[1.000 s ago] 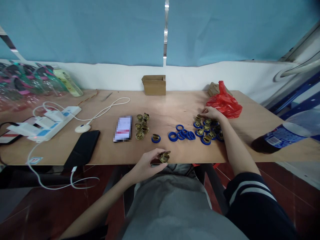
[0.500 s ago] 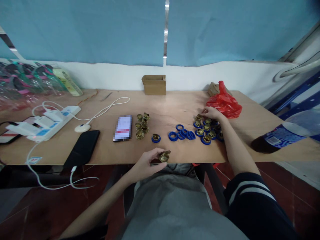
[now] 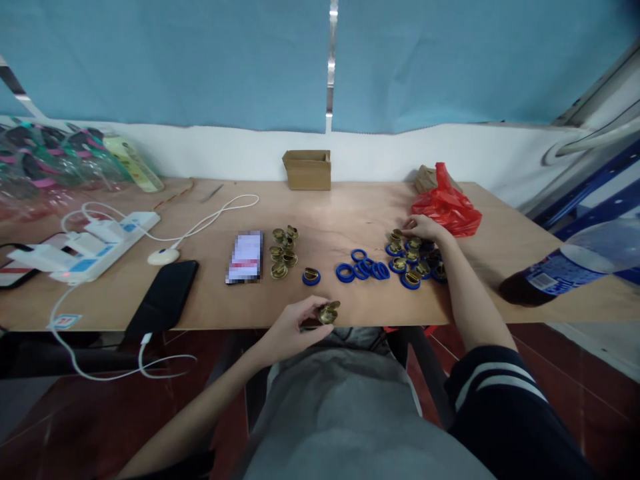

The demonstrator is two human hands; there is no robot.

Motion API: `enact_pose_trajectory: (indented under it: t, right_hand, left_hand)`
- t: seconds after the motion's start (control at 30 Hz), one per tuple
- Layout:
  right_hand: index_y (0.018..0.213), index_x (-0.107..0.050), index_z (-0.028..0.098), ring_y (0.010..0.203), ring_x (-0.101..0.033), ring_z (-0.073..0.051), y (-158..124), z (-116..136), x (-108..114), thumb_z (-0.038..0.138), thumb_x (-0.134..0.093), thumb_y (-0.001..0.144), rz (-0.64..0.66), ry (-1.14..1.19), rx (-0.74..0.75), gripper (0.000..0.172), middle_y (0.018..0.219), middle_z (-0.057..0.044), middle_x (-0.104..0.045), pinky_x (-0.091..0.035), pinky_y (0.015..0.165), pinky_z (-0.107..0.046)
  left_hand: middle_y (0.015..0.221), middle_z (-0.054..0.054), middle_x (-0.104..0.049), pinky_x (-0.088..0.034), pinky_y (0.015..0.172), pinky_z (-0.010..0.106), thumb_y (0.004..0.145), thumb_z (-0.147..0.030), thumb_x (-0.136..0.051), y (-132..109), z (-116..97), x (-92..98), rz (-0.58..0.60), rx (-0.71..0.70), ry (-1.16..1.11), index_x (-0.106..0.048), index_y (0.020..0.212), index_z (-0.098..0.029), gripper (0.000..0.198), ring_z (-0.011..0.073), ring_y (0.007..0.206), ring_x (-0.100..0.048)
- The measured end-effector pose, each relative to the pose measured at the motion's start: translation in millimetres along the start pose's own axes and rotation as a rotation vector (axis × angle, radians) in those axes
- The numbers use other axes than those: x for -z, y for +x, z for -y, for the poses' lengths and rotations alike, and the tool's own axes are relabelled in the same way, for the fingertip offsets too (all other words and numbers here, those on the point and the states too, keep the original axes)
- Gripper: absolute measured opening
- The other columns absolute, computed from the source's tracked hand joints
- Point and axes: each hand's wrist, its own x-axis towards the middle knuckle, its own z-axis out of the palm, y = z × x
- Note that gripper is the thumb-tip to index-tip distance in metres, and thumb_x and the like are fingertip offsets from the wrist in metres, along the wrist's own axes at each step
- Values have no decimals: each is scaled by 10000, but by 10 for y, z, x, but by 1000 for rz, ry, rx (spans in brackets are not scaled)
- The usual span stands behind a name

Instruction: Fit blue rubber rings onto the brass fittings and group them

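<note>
Near the table's front edge, my left hand (image 3: 296,328) grips a brass-coloured round piece (image 3: 329,313) with a raised flap between thumb and fingers. On the right, my right hand (image 3: 425,229) reaches over a cluster of similar brass pieces, several seated in blue rings (image 3: 411,281). Its closed fingertips touch a brass piece (image 3: 397,235) at the cluster's far left; part of the grip is hidden. Left of that cluster lie several loose blue rings (image 3: 346,272). One brass piece in a blue ring (image 3: 311,275) stands alone. Several bare brass pieces (image 3: 279,269) form a group beside it.
A lit phone (image 3: 245,257), a black phone (image 3: 164,300) and a power strip (image 3: 107,247) with white cables lie left. A small cardboard box (image 3: 309,175) stands at the back. Right are a red plastic bag (image 3: 447,208) and a lying drink bottle (image 3: 550,273). Bottles (image 3: 50,167) crowd the far left.
</note>
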Motion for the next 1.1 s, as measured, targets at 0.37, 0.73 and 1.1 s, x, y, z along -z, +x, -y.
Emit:
enact_pose_trajectory:
  t: [0.37,0.73,1.1]
  right_hand:
    - [863,-712,137,682,-700,-154,-23,18,-35,286,-786,805,-8,28,19,176,815,-65,-785,-510,598,-192]
    - [861,-710,140,714,-717,-175,-10,-25,-16,263,-769,822,-1,57,25,141,821,-73,-784,-542,629,-210]
    - [1110,-732,143,845,-742,-194,-92,51,53,77,-705,768,96,98,116,349,971,-66,-813,-584,729,-229]
  left_hand:
    - [1001,52,-716,-585,816,286,906,-304,-679,3,-24,0,3,13,8,-629,1209,-166,337,170,881,-709]
    - [1026,53,-719,-582,835,290,903,-298,-686,0,-6,1,4,13,-6,-635,1209,-176,334,177,907,-714]
    - [1016,46,-715,-574,817,270,907,-292,-687,-2,-3,8,7,6,-13,-632,1210,-177,328,165,891,-707]
